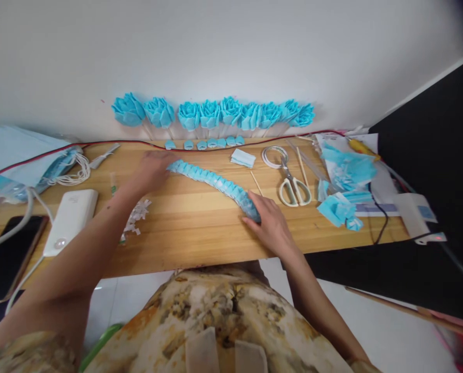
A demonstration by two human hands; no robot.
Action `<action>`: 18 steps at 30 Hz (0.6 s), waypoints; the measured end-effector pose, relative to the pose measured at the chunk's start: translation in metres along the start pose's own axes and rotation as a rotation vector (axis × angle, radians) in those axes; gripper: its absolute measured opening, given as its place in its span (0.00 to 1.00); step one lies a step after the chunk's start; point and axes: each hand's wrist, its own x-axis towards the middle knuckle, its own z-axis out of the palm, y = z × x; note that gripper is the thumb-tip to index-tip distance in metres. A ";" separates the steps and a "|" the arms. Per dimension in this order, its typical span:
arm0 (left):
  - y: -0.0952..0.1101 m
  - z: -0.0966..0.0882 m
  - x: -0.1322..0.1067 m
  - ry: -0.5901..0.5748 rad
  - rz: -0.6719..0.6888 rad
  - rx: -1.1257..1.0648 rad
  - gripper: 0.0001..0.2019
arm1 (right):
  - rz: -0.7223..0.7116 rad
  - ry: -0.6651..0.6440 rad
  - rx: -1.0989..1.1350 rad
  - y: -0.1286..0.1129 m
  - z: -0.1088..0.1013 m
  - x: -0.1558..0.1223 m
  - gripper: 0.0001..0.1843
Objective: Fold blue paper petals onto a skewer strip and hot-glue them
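A long strip of folded light-blue pieces (212,181) lies curved across the wooden table (192,228). My left hand (152,168) rests on the strip's far left end, fingers laid flat over it. My right hand (270,223) presses on the strip's near right end, fingers closed around that end. A row of finished blue paper flowers (210,114) leans against the white wall behind. Several small blue rolled pieces (204,144) sit in a line in front of them.
White-handled scissors (292,186) and thin wooden sticks (302,167) lie right of the strip. Loose blue scraps (344,178) pile at the right. A white power bank (71,220), a phone (10,256), cables and a pack of masks (25,155) sit left.
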 end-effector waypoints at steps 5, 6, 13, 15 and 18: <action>-0.007 0.000 -0.007 0.063 0.032 0.004 0.30 | 0.102 0.142 0.020 0.013 -0.025 -0.003 0.23; -0.008 -0.001 -0.009 0.096 0.037 -0.007 0.29 | 0.148 0.162 0.023 0.018 -0.030 -0.005 0.22; 0.026 -0.022 -0.027 0.396 0.068 -0.110 0.17 | 0.373 -0.052 -0.129 0.020 -0.038 0.004 0.19; 0.048 -0.031 -0.032 0.415 0.049 -0.158 0.15 | 0.383 -0.149 -0.237 0.012 -0.035 0.014 0.18; 0.082 -0.041 -0.043 0.395 0.025 -0.256 0.13 | 0.386 -0.250 -0.376 0.008 -0.034 0.026 0.19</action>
